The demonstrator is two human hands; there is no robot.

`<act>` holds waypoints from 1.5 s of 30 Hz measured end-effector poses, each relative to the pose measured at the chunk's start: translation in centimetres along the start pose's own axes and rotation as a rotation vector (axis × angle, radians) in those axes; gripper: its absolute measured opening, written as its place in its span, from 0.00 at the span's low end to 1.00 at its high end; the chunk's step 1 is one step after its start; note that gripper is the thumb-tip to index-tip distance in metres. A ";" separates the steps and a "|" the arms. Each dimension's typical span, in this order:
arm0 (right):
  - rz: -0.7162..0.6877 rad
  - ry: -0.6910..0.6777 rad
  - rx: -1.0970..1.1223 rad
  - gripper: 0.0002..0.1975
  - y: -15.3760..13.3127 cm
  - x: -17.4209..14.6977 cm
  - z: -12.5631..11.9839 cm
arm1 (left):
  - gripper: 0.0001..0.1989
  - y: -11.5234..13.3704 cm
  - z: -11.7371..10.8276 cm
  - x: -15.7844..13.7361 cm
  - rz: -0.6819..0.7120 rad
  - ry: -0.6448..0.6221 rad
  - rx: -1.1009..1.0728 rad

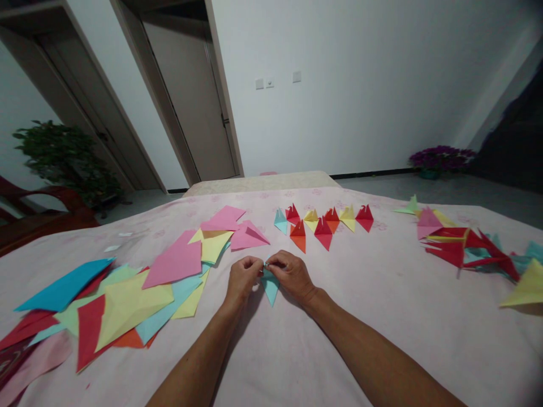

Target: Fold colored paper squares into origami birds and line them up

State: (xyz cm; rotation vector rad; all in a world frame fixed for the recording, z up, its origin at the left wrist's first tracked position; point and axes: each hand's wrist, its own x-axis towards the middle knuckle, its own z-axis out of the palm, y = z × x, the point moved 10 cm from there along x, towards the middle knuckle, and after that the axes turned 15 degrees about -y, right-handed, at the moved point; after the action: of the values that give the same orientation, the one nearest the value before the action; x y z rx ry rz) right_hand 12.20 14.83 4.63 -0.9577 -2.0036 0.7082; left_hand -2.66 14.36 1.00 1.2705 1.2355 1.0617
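Observation:
Between my two hands is a light blue folded paper crane (271, 288), its pointed lower end aimed toward me. My left hand (245, 278) pinches its upper left part with closed fingers. On the other side, my right hand (293, 275) pinches the top near the middle. The fingertips hide most of the upper folds. Just beyond the hands stand several small folded cranes in loose rows, among them a red crane (323, 232), an orange crane (298, 235), a yellow crane (348, 218) and a light blue crane (280, 221).
Loose paper sheets overlap on the left, including a yellow sheet (131, 302), a pink sheet (176, 261) and a blue sheet (63, 285). More folded pieces, such as a red one (447, 249), pile up at the right. A pale pink cloth (360, 333) covers the table.

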 end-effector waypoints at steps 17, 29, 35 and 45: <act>-0.015 -0.002 0.017 0.04 -0.1 0.0 -0.1 | 0.09 1.4 0.2 0.7 0.015 -0.144 0.087; -0.032 0.005 -0.013 0.04 -0.4 0.0 -0.2 | 0.08 1.5 0.2 0.8 0.017 -0.126 0.115; -0.027 0.008 -0.023 0.04 -0.4 0.0 -0.2 | 0.08 0.9 -0.1 1.2 0.008 -0.116 0.170; -0.009 0.005 -0.026 0.04 -0.3 0.0 -0.1 | 0.07 1.3 -0.8 1.2 0.032 -0.062 0.278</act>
State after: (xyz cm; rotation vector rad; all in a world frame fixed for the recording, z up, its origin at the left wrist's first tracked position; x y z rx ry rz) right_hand 12.21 14.65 4.94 -0.9635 -2.0161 0.6759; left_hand -3.27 15.69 2.32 1.5277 1.3524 0.8867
